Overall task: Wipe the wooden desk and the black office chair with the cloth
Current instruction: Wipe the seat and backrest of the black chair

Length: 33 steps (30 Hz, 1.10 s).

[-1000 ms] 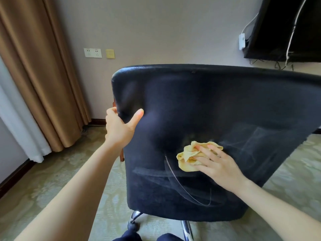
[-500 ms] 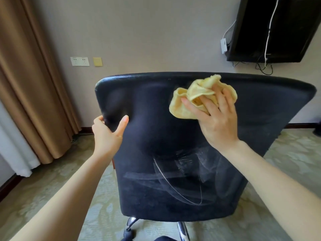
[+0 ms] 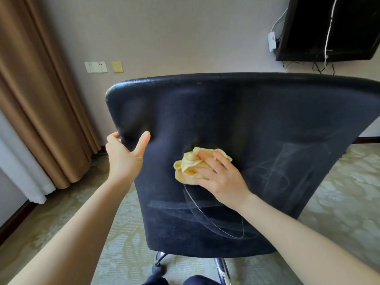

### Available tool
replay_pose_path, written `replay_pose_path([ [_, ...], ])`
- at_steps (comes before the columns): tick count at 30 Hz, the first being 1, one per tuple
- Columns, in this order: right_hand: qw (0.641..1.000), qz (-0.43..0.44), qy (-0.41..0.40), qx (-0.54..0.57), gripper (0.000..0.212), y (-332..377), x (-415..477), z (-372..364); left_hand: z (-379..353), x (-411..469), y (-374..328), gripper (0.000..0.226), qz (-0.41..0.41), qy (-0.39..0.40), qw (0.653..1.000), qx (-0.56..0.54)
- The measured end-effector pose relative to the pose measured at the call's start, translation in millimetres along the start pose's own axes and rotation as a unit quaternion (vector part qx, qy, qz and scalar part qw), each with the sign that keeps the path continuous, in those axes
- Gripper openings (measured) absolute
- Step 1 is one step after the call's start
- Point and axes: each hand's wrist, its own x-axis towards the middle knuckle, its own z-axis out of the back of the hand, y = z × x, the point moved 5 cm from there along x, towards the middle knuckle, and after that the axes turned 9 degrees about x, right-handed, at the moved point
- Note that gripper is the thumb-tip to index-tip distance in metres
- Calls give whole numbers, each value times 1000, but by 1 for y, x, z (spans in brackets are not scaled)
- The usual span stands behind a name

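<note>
The right hand is pressing one bunched yellow cloth flat against the back of the black office chair, its fingers spread and nearly straight over the folds rather than closing round them. The cloth is sitting near the middle of the backrest, a little toward its left side, just above pale streaks on the fabric. The left hand is gripping the backrest's left edge: the thumb is lying up the near face and the fingers are curling round behind. Below the one backrest, two chrome base legs are showing over the patterned carpet. On the wall behind, one white socket plate is sitting just beside one yellow plate. One brown curtain is hanging at the left. One dark screen is hanging at the upper right, with one white adapter beside it.
</note>
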Motion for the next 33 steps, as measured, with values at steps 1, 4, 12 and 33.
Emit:
replay_pose_path([
  [1,1000,9,21,10,35,1,-10,-2,0,-1,0,68,-1,-2,1000,4],
  [4,996,33,76,35,32,-3,-40,-1,1,-4,1,70,8,-15,1000,26],
  [12,988,9,153,-5,32,-52,-102,37,12,-37,-30,91,-127,-198,962,139],
  [33,990,-107,-40,-85,31,-74,-32,65,-66,-93,-139,138,-494,-164,691,501],
])
